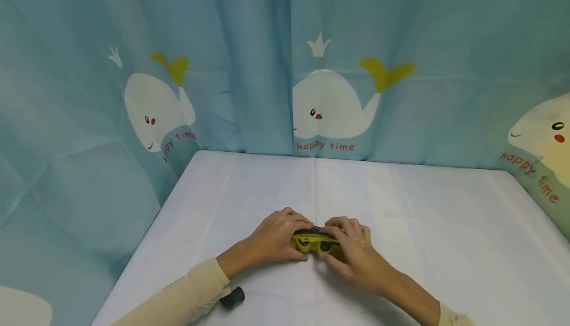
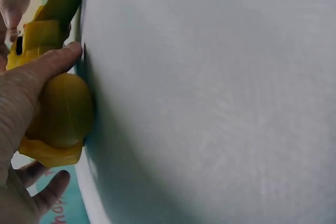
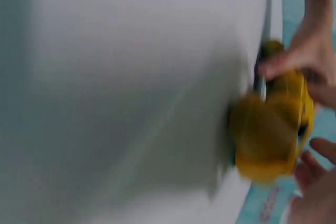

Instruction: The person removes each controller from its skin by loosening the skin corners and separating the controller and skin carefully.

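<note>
A yellow-and-black object (image 1: 313, 241) with two rounded, cup-like bulges lies low over the white table, between both hands. Its top edge is dark, and two ringed black spots show on its near side. My left hand (image 1: 280, 237) grips its left end, thumb in front and fingers over the top. In the left wrist view that thumb (image 2: 58, 61) crosses the yellow body beside a smooth dome (image 2: 63, 111). My right hand (image 1: 356, 252) holds the right end, fingers on top and thumb at the near side. The underside is hidden.
A short black cylinder (image 1: 232, 298) lies on the table beside the left sleeve (image 1: 196, 286). The white cloth-covered table (image 1: 427, 217) extends around the hands. Blue curtains (image 1: 254, 69) with printed whales border its back and sides.
</note>
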Tool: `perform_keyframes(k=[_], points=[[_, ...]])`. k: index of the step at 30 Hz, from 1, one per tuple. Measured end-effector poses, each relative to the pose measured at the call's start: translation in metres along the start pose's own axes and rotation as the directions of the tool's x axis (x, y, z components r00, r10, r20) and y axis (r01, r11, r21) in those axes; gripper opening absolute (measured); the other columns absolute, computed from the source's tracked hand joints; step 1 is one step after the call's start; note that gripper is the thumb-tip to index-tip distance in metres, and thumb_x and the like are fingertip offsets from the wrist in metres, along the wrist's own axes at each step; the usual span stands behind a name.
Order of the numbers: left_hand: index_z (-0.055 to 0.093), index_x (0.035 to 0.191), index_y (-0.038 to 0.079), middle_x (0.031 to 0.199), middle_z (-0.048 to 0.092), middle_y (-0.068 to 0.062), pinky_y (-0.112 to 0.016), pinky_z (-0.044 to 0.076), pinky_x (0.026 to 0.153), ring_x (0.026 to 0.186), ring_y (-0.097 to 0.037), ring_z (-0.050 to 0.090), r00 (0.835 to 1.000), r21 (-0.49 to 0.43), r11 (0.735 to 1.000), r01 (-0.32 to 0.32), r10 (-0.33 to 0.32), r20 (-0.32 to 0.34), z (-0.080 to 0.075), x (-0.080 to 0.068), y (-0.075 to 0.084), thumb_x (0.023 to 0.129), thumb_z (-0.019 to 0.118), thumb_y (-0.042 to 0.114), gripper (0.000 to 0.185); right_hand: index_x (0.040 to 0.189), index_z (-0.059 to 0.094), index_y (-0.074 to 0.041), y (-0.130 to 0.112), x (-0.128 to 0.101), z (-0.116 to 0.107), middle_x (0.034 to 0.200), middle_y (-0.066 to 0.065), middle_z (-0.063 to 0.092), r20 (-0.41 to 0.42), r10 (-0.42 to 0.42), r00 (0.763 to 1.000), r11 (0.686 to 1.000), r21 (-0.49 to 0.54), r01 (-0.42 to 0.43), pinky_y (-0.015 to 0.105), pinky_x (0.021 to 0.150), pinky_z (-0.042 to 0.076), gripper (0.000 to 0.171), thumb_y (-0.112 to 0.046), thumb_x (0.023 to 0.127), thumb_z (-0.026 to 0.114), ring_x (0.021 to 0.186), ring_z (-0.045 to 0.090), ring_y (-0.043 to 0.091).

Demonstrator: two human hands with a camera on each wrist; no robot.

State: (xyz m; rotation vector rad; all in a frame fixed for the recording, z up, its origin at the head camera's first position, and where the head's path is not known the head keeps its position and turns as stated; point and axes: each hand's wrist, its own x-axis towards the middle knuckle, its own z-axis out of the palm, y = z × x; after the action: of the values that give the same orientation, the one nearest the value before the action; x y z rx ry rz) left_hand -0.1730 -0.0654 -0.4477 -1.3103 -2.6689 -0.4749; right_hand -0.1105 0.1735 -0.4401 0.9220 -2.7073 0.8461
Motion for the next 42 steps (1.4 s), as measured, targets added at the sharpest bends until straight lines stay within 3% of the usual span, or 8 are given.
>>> perform_keyframes(k=[3,9,16,22,26,30,37,42], points=[[0.070,0.129,0.013,0.129,0.065,0.006,-0.036,0.049,0.092,0.115,-0.017,0.055,0.998,-0.027,0.999,0.020,-0.018,0.055,-0.005,0.000,-0.003,0.077,0.086,0.056,0.069,0.132,0.064,-0.011,0.009,0.001,-0.008,0.128,-0.004,0.047,0.079,0.080,0.994,0.990,0.111,-0.089,0.050,0.093,0.033,0.042,-0.032,0.097,0.072,0.114,0.041,0.018],[0.071,0.128,0.013,0.130,0.065,0.006,-0.036,0.050,0.093,0.116,-0.016,0.056,0.997,-0.022,0.999,0.024,-0.022,0.080,-0.009,0.003,-0.004,0.080,0.083,0.054,0.064,0.103,0.069,-0.017,0.018,0.012,-0.011,0.128,0.006,0.052,0.166,0.154,0.974,0.922,0.331,-0.203,0.054,0.096,0.040,0.007,-0.022,0.102,0.064,0.118,0.038,0.029],[0.070,0.129,0.012,0.130,0.065,0.003,-0.034,0.048,0.098,0.120,-0.017,0.055,0.998,-0.072,0.997,-0.005,0.010,0.062,-0.008,0.005,-0.003,0.080,0.087,0.044,0.061,0.093,0.070,-0.006,0.018,0.026,-0.015,0.125,0.008,0.056,0.233,0.358,0.904,0.766,0.481,-0.427,0.048,0.103,0.040,0.028,-0.021,0.108,0.052,0.120,0.047,0.029],[0.071,0.128,0.012,0.130,0.065,0.004,-0.033,0.049,0.097,0.120,-0.017,0.055,0.998,-0.063,0.998,-0.015,0.019,0.053,-0.008,0.003,-0.001,0.080,0.087,0.044,0.060,0.102,0.073,-0.008,0.020,0.028,-0.017,0.115,0.006,0.063,0.230,0.195,0.954,0.831,0.477,-0.285,0.050,0.098,0.043,0.017,-0.022,0.102,0.065,0.113,0.052,0.029],[0.071,0.128,0.012,0.130,0.065,0.004,-0.033,0.049,0.097,0.120,-0.016,0.054,0.997,-0.076,0.997,-0.009,0.015,0.070,-0.006,-0.002,0.001,0.080,0.087,0.044,0.060,0.092,0.077,-0.010,0.015,0.026,-0.013,0.112,0.003,0.064,0.195,0.224,0.955,0.853,0.435,-0.289,0.051,0.096,0.044,0.013,-0.018,0.098,0.070,0.112,0.051,0.028],[0.071,0.127,0.012,0.130,0.065,0.004,-0.033,0.048,0.099,0.122,-0.017,0.054,0.998,-0.063,0.997,-0.037,0.041,0.049,-0.003,-0.002,0.003,0.081,0.086,0.044,0.059,0.083,0.075,-0.006,0.006,0.026,-0.010,0.113,0.006,0.060,0.186,0.347,0.919,0.819,0.417,-0.394,0.052,0.099,0.039,0.021,-0.011,0.101,0.064,0.114,0.045,0.030],[0.072,0.125,0.011,0.127,0.067,0.003,-0.031,0.048,0.099,0.122,-0.017,0.056,0.998,-0.021,0.998,-0.057,0.058,0.032,-0.005,0.005,0.004,0.080,0.087,0.041,0.057,0.093,0.068,0.000,-0.005,0.034,-0.011,0.127,0.013,0.046,0.288,0.557,0.779,0.666,0.405,-0.626,0.058,0.105,0.030,0.027,-0.015,0.107,0.051,0.130,0.030,0.040],[0.074,0.124,0.013,0.126,0.068,0.006,-0.031,0.051,0.091,0.117,-0.015,0.057,0.998,0.013,0.999,-0.040,0.039,0.056,-0.004,0.004,0.007,0.077,0.089,0.045,0.059,0.094,0.069,-0.002,-0.015,0.031,-0.017,0.127,0.010,0.045,0.291,0.566,0.772,0.685,0.356,-0.636,0.063,0.102,0.027,0.026,-0.017,0.106,0.052,0.131,0.027,0.040]])
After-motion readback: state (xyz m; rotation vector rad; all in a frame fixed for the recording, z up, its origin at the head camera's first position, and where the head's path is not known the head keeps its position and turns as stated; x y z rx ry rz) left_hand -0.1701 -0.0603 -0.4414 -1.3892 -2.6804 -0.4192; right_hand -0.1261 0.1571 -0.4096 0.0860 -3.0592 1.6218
